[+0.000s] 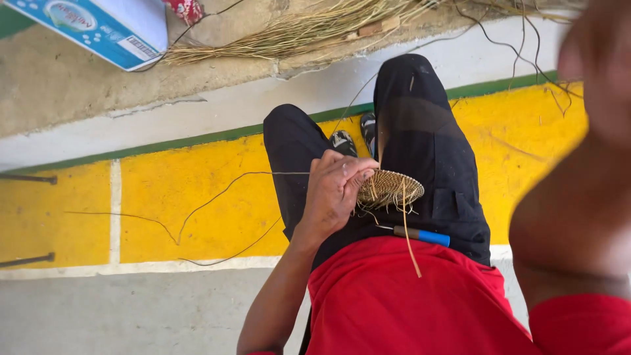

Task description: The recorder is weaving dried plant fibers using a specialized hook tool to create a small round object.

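My left hand [334, 192] grips the edge of a small round woven straw disc [392, 188] held over my lap, fingers pinched on its rim. Loose straw ends hang from the disc, one long piece dropping over my red shirt. A thin fibre strand [227, 189] runs from that hand out to the left over the yellow floor. My right hand [595, 56] is raised close to the camera at the top right, blurred, its fingers unreadable. A thin tool with a blue handle [422, 235] lies on my black trousers just below the disc.
A bundle of dry straw [296, 33] lies on the concrete ledge at the top. A blue and white carton [98, 26] sits at the top left. Thin dark fibres trail at the top right. The floor has yellow paint [177, 197] edged by a green stripe.
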